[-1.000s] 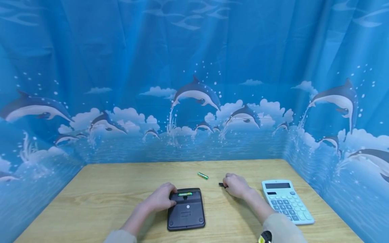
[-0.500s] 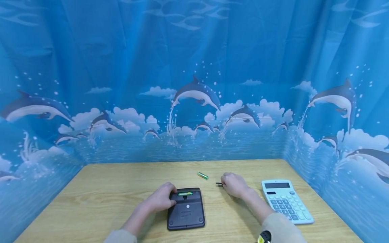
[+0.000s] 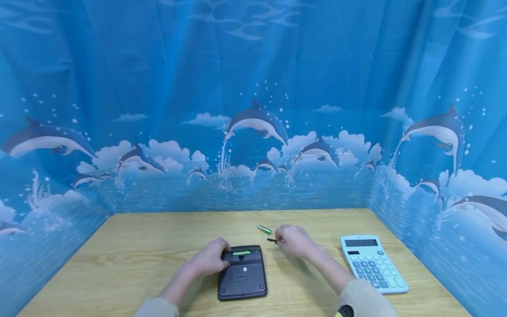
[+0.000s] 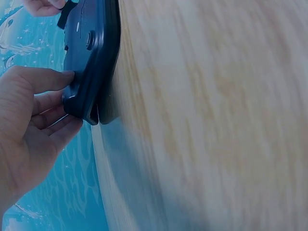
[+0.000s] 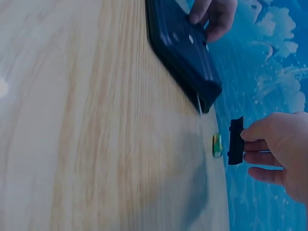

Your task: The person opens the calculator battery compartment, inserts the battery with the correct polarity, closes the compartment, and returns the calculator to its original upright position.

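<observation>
A black calculator (image 3: 242,278) lies face down on the table, its battery slot uncovered with a green battery (image 3: 240,253) inside. My left hand (image 3: 211,257) grips its far left corner, thumb on the back and fingers around the edge, as the left wrist view (image 4: 36,115) shows. Between thumb and fingers my right hand (image 3: 294,240) pinches a small black battery cover (image 5: 236,142), held above the table to the right of the calculator. Behind that hand, a second green battery (image 3: 264,229) lies loose on the table.
A light blue calculator (image 3: 374,264) lies face up at the right of the wooden table (image 3: 138,246). A blue curtain (image 3: 178,110) printed with dolphins surrounds the table at the back and both sides.
My right hand has moved left with the battery cover, toward the black calculator, and the cover has tilted. My left hand and the black calculator have stayed put.
</observation>
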`<state>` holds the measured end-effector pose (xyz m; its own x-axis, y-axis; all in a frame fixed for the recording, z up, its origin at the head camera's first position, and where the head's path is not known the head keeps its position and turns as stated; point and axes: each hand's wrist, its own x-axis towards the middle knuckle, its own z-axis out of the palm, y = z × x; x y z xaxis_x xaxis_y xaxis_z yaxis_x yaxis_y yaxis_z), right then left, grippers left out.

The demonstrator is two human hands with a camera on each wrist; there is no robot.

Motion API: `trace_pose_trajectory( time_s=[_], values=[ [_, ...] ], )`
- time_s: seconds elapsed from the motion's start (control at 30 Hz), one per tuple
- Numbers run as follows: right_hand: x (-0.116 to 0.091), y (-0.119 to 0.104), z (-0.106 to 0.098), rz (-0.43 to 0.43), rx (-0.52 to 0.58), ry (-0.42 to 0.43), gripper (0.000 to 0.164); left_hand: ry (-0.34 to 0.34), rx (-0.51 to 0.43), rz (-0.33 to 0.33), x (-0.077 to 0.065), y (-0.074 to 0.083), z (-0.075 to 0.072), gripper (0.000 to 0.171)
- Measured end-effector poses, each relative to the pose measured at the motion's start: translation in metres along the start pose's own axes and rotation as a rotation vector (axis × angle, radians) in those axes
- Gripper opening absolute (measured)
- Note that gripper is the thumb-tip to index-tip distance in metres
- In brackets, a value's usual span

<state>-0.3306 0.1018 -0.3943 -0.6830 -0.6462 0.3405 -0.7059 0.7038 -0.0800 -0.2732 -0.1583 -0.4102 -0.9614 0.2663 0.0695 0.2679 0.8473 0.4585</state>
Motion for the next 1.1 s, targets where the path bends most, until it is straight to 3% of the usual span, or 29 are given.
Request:
trace_pose_trajectory(
  time_s=[0.27, 0.57, 0.8, 1.1],
  values=[
    [0.014, -0.024, -0.004, -0.092, 0.036, 0.019, 0.01, 0.008, -0.022, 0.001, 0.0, 0.001, -0.001, 0.027],
    [0.029, -0.051, -0.005, -0.105, 0.041, -0.064, 0.007, 0.008, -0.043, 0.021, -0.002, 0.001, -0.002, 0.027],
    [0.041, -0.07, -0.005, -0.127, -0.014, -0.123, 0.011, 0.03, -0.043, 0.064, -0.003, -0.002, -0.003, 0.027],
    [0.046, -0.084, 0.002, -0.154, -0.115, -0.123, 0.011, 0.058, -0.024, 0.116, -0.002, -0.007, 0.0, 0.027]
  ],
)
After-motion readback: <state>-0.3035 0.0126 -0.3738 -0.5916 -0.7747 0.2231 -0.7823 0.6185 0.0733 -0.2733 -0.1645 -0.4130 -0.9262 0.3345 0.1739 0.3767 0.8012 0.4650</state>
